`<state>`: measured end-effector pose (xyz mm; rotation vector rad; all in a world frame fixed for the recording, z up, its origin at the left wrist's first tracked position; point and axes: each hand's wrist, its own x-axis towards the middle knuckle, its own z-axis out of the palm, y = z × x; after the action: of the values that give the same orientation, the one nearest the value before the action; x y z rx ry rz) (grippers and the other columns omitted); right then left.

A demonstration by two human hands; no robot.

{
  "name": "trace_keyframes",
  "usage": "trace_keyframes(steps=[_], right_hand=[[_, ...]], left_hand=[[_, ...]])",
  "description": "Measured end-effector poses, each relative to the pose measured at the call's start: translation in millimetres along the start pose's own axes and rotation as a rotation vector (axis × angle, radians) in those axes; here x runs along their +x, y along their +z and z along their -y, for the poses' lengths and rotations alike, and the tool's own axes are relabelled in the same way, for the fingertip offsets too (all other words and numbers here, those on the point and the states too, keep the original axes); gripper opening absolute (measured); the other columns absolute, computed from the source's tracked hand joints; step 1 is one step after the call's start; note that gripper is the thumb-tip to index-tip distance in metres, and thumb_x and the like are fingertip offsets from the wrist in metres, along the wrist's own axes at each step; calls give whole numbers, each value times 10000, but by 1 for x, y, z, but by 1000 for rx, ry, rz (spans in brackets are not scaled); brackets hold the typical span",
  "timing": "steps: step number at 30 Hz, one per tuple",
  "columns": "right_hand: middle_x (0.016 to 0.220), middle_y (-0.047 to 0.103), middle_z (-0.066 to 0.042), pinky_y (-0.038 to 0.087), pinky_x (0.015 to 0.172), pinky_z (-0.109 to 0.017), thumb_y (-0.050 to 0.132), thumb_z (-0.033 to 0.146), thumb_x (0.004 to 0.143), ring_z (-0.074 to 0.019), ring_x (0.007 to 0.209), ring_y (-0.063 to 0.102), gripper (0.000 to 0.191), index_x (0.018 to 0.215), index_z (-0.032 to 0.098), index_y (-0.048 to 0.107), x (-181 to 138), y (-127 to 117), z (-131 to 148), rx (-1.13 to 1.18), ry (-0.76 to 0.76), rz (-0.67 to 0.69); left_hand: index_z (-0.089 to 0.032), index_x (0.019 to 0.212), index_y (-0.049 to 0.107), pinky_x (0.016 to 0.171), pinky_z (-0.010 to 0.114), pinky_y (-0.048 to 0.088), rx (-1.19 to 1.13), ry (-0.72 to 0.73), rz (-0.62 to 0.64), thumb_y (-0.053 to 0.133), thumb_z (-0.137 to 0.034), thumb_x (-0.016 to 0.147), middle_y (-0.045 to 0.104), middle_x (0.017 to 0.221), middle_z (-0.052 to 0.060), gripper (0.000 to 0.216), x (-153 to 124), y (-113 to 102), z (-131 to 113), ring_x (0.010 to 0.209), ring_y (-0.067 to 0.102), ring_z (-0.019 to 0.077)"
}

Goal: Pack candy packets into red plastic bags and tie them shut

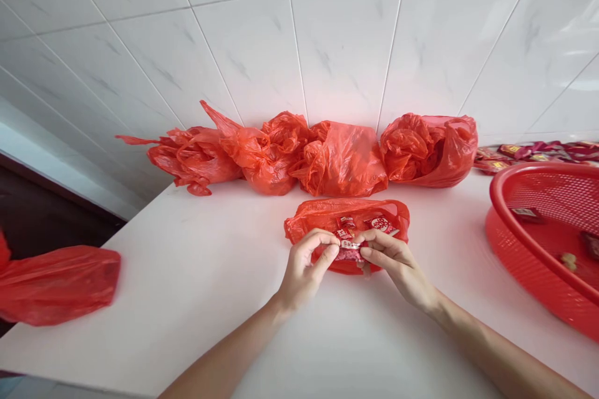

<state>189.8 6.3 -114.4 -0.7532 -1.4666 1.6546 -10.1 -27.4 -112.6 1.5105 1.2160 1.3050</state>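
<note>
Between my two hands is a small wrapped candy [349, 244] with a white and red wrapper. My left hand [306, 265] pinches its left end between thumb and forefinger. The right end is pinched by my right hand [395, 262]. Both hands are over an open red plastic bag [304, 218] lying on the white table. Inside the bag, several other small red-wrapped packets show, among them a round-marked packet [379, 224]. Part of the bag's near side is hidden behind my fingers.
Several bunched red plastic bags [346, 159] line the tiled wall. Another red bag [60, 283] is at the table's left edge. On the right is a red perforated basket [524, 243] holding a few small items, with red packets [515, 151] behind it.
</note>
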Motion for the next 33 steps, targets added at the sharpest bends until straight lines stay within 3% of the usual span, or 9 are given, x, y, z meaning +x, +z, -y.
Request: trace_keyframes(steps=[19, 26, 33], right_hand=[[812, 623, -6, 492, 662, -275, 642, 483, 946, -138, 704, 561, 275, 1009, 216, 662, -3, 0, 2, -15, -43, 36], [831, 614, -9, 478, 686, -276, 629, 445, 967, -137, 728, 554, 240, 1041, 219, 667, -4, -3, -3, -8, -46, 37], [865, 637, -22, 494, 686, -284, 617, 436, 974, -145, 739, 574, 241, 1076, 224, 672, -4, -4, -5, -47, -75, 36]], left_hand=[[-205, 925, 726, 831, 270, 520, 68, 166, -46, 635, -275, 959, 694, 946, 46, 120, -5, 0, 0, 912, 649, 175], [-202, 939, 722, 799, 247, 532, 147, 333, -49, 635, -191, 952, 700, 919, 31, 89, -5, 0, -1, 870, 663, 147], [-203, 955, 719, 802, 227, 537, 197, 412, -63, 646, -144, 935, 707, 922, 20, 95, -3, -1, -4, 865, 673, 130]])
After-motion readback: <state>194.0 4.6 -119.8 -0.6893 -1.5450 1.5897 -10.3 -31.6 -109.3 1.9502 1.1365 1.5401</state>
